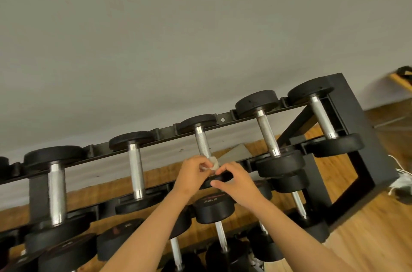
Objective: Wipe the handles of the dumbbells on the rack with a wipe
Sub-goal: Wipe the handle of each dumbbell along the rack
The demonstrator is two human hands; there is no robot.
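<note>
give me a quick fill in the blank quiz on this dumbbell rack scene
1. The left hand grips a wipe that is ___ in colour; the right hand touches it.
2. The wipe is at a handle on the rack, in its ___ row.
3. The dumbbell heads are ___.
Missing words: white, top, black.

Plain grey wall [156,37] behind, wood-plank floor [367,240] below, a tangle of white cord [400,179] lying on the floor at far right, yellow wooden piece [400,80] at right edge.
</note>
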